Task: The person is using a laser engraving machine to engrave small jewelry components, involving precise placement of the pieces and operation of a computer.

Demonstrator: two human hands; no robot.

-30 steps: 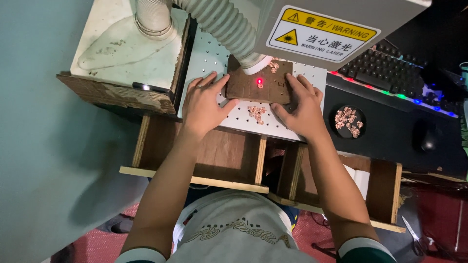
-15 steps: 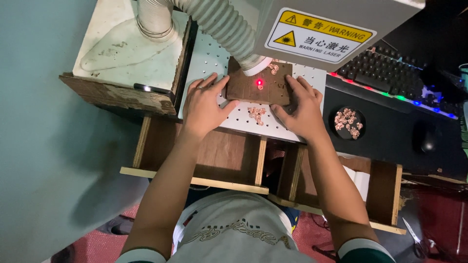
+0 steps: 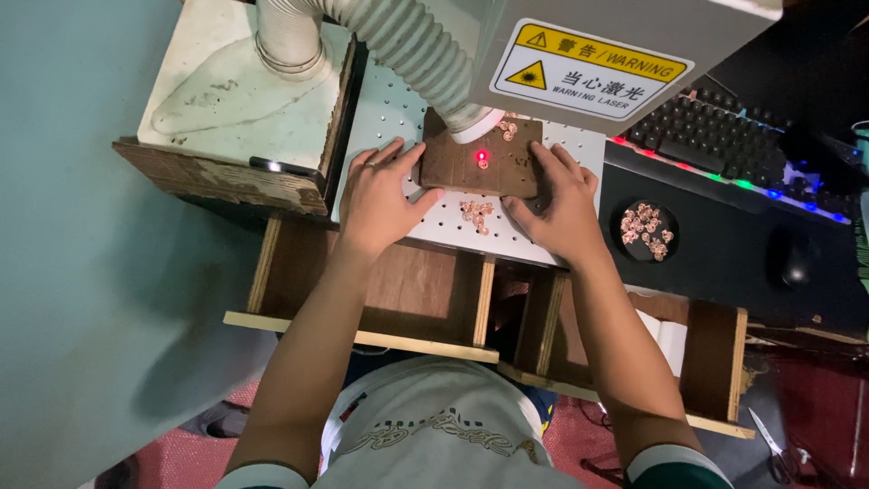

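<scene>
Looking down from our head camera, we press our left hand (image 3: 378,195) against the left end of the brown wooden block (image 3: 480,167) and our right hand (image 3: 561,204) against its right end, fingers spread flat rather than curled around it. Its long axis runs left to right between both hands on the white perforated plate (image 3: 389,109), a red light dot (image 3: 482,156) at its middle and small copper pieces (image 3: 477,215) just below it.

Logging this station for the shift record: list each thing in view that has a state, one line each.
left hand: flat, pressing the wooden board's left edge
right hand: flat, pressing the board's right edge
wooden board: lying flat on the perforated plate, red dot lit on it
keyboard: backlight on
round black dish: holds small copper pieces
scissors: closed, on the floor
</scene>
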